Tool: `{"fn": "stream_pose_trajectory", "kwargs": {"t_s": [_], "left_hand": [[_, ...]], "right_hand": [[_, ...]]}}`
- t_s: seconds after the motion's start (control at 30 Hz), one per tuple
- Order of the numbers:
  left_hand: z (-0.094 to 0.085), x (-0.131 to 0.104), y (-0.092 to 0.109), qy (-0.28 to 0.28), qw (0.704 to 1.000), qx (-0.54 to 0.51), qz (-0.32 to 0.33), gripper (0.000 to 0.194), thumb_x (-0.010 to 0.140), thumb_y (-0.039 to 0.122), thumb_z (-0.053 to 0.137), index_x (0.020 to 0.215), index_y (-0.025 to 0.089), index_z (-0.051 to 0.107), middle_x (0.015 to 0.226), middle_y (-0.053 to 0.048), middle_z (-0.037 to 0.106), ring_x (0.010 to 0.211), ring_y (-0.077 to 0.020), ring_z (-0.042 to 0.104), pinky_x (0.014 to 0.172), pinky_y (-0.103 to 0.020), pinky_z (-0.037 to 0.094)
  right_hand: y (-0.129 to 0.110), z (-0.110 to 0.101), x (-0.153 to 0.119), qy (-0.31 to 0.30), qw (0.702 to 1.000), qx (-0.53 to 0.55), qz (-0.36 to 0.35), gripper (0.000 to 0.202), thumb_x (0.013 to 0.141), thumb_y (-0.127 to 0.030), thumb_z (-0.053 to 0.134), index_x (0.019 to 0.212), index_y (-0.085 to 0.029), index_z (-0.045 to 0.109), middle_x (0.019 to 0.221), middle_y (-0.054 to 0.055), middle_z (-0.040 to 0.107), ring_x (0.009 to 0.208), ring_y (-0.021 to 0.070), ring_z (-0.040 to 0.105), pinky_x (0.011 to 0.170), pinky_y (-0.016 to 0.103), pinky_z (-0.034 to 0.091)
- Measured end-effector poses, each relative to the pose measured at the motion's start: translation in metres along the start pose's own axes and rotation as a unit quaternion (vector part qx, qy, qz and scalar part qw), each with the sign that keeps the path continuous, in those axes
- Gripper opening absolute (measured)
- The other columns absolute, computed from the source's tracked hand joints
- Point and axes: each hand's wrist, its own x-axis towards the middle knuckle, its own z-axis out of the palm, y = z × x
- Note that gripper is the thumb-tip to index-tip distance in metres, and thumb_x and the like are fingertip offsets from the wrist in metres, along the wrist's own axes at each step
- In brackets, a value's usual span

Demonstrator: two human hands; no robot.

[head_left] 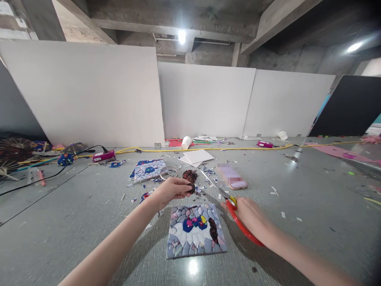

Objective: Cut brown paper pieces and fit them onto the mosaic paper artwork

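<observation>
My left hand (172, 190) pinches a small dark scrap of patterned cloth (191, 188) between thumb and fingers. My right hand (249, 214) is closed on scissors (235, 212) with red and yellow handles, their blades pointing away and to the left, short of the scrap. Below both hands lies a square board (178, 238) covered in grey-blue cloth pieces, with a dark blue, pink and yellow motif and a dark brown strip at its right. Just beyond my left fingers a crumpled dark red-brown cloth (189, 175) rests on the surface.
A roll of tape (168, 172) leans by a second patchwork board (149, 170) at left. Blank white boards (199, 156) and a partly blurred phone (239, 185) lie beyond. Scraps litter the grey surface. A yellow cable (214, 149) crosses behind, near a paper cup (186, 142) and white panels (205, 103).
</observation>
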Motion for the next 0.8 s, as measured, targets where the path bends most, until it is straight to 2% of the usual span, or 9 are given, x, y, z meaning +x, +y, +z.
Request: {"fn": "stream_pose_trajectory", "kwargs": {"t_s": [0.13, 0.23, 0.37, 0.5, 0.57, 0.63, 0.7, 0.73, 0.8], "left_hand": [[0.002, 0.002, -0.006, -0.012, 1.000, -0.004, -0.022, 0.028, 0.054, 0.031, 0.075, 0.072, 0.013, 0.064, 0.062, -0.003, 0.064, 0.057, -0.0106, 0.059, 0.061, -0.023, 0.042], [0.004, 0.002, -0.008, -0.040, 0.999, 0.003, -0.023, 0.029, 0.057, 0.034, 0.072, 0.072, 0.012, 0.062, 0.067, -0.004, 0.065, 0.057, -0.0110, 0.059, 0.060, -0.023, 0.042], [0.008, 0.003, -0.010, -0.074, 0.995, 0.066, 0.007, 0.026, 0.064, 0.036, 0.066, 0.073, 0.012, 0.062, 0.075, -0.005, 0.066, 0.056, -0.0096, 0.059, 0.054, -0.020, 0.039], [0.017, 0.004, -0.015, -0.094, 0.984, 0.146, 0.050, 0.022, 0.068, 0.035, 0.060, 0.070, 0.013, 0.058, 0.064, -0.002, 0.064, 0.054, -0.0119, 0.060, 0.050, -0.021, 0.039], [0.022, 0.003, -0.019, -0.098, 0.977, 0.175, 0.070, 0.021, 0.069, 0.035, 0.058, 0.069, 0.014, 0.055, 0.061, -0.001, 0.063, 0.051, -0.0125, 0.059, 0.048, -0.021, 0.039], [0.027, 0.000, -0.024, -0.102, 0.972, 0.192, 0.087, 0.020, 0.071, 0.035, 0.056, 0.070, 0.015, 0.054, 0.062, -0.001, 0.064, 0.049, -0.0123, 0.058, 0.046, -0.021, 0.039], [0.032, -0.005, -0.032, -0.104, 0.971, 0.194, 0.096, 0.020, 0.072, 0.034, 0.054, 0.071, 0.015, 0.053, 0.062, -0.001, 0.064, 0.047, -0.0121, 0.059, 0.045, -0.020, 0.038], [0.035, -0.008, -0.036, -0.100, 0.972, 0.188, 0.100, 0.019, 0.073, 0.034, 0.054, 0.072, 0.015, 0.052, 0.062, -0.001, 0.064, 0.047, -0.0119, 0.059, 0.044, -0.020, 0.038], [0.042, -0.016, -0.046, -0.080, 0.976, 0.168, 0.112, 0.018, 0.074, 0.033, 0.053, 0.072, 0.015, 0.052, 0.059, -0.001, 0.063, 0.045, -0.0114, 0.058, 0.043, -0.019, 0.037]], "right_hand": [[0.003, 0.010, 0.003, 0.003, 0.999, -0.025, 0.023, 0.033, 0.082, -0.036, 0.037, 0.073, -0.012, 0.058, 0.073, 0.018, 0.065, 0.067, 0.0251, 0.062, 0.052, 0.027, 0.036], [0.005, 0.013, 0.007, 0.005, 0.998, -0.033, 0.050, 0.031, 0.081, -0.035, 0.040, 0.081, -0.010, 0.058, 0.079, 0.018, 0.064, 0.073, 0.0254, 0.062, 0.057, 0.027, 0.039], [0.005, 0.015, 0.010, 0.006, 0.997, -0.057, 0.055, 0.029, 0.078, -0.031, 0.045, 0.086, -0.007, 0.059, 0.086, 0.019, 0.062, 0.079, 0.0264, 0.061, 0.062, 0.028, 0.040], [0.005, 0.012, 0.008, 0.001, 0.995, -0.089, 0.034, 0.033, 0.080, -0.034, 0.042, 0.082, -0.008, 0.062, 0.085, 0.018, 0.061, 0.074, 0.0270, 0.061, 0.061, 0.033, 0.041], [0.004, 0.007, 0.007, 0.029, 0.993, -0.112, 0.020, 0.033, 0.078, -0.037, 0.044, 0.076, -0.011, 0.063, 0.084, 0.018, 0.059, 0.079, 0.0298, 0.058, 0.064, 0.037, 0.042], [0.001, 0.000, 0.006, 0.086, 0.990, -0.107, -0.013, 0.028, 0.076, -0.036, 0.050, 0.075, -0.012, 0.063, 0.086, 0.018, 0.057, 0.087, 0.0317, 0.054, 0.070, 0.040, 0.041], [-0.005, -0.006, 0.008, 0.137, 0.987, -0.036, -0.078, 0.024, 0.076, -0.035, 0.052, 0.079, -0.013, 0.062, 0.089, 0.015, 0.055, 0.093, 0.0292, 0.051, 0.077, 0.040, 0.040], [-0.009, -0.009, 0.008, 0.142, 0.982, 0.022, -0.121, 0.023, 0.077, -0.034, 0.052, 0.082, -0.014, 0.061, 0.091, 0.013, 0.054, 0.093, 0.0263, 0.051, 0.080, 0.038, 0.040], [-0.019, -0.010, 0.010, 0.103, 0.963, 0.145, -0.201, 0.017, 0.078, -0.032, 0.052, 0.084, -0.017, 0.060, 0.093, 0.008, 0.054, 0.092, 0.0204, 0.051, 0.082, 0.033, 0.040]]}}
